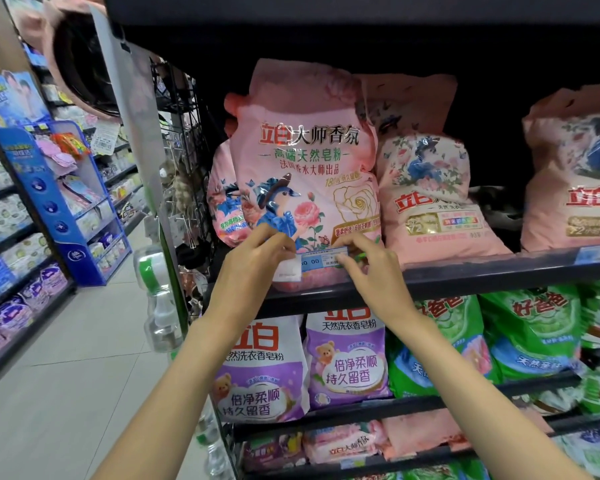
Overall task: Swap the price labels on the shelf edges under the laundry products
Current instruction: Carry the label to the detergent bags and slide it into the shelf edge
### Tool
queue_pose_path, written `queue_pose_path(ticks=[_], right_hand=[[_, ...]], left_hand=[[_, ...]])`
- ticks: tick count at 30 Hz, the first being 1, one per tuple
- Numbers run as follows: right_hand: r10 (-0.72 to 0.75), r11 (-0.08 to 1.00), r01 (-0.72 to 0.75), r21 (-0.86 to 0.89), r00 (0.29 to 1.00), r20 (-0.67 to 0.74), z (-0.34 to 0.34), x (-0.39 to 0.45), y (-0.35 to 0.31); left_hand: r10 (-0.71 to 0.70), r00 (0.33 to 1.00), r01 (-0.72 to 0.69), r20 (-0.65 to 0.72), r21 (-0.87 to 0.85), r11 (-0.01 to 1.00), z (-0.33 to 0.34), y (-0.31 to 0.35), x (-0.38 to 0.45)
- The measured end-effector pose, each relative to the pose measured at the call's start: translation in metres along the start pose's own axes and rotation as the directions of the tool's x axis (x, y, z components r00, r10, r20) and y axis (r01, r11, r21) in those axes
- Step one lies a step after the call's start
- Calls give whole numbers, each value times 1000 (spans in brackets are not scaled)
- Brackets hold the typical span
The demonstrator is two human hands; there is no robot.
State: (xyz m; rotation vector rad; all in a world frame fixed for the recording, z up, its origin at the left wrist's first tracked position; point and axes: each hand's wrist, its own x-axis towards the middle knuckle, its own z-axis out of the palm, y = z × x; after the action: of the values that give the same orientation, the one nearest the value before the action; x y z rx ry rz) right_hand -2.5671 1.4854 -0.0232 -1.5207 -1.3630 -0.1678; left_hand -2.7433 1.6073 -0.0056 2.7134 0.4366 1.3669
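1. At the front edge of the dark upper shelf (465, 275), a blue-and-white price label (323, 259) lay along the rail, below a tall pink detergent bag (305, 161).
2. The left hand (253, 261) met the label's left end, fingers curled and pinching there, with a white slip (288, 270) held against them.
3. The right hand (371, 268) met the label's right end, its fingertips (342, 259) bent and pressed to the strip; whether they pinched it could not be told.
4. A 2nd price label (594, 253) sat far right on the same rail, well apart from both hands.
5. Purple-and-white bags (347, 362) and green bags (530, 327) stood on the shelf below.
6. A blue display stand (66, 216) stood in the aisle at left.
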Motion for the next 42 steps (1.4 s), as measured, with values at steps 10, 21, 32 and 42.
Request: queue_pose_path(ticks=[10, 21, 32, 42], right_hand=[[49, 998, -51, 36, 998, 47, 11, -6, 6], [10, 999, -8, -33, 999, 45, 15, 2, 7], [-140, 974, 152, -170, 987, 80, 16, -2, 15], [-217, 941, 231, -246, 973, 83, 17, -2, 18]], left_hand=[[-168, 983, 166, 67, 32, 986, 21, -13, -28], [-87, 996, 86, 7, 28, 996, 27, -19, -17], [-61, 998, 60, 13, 69, 996, 32, -23, -27], [-60, 998, 58, 16, 84, 995, 31, -21, -24]])
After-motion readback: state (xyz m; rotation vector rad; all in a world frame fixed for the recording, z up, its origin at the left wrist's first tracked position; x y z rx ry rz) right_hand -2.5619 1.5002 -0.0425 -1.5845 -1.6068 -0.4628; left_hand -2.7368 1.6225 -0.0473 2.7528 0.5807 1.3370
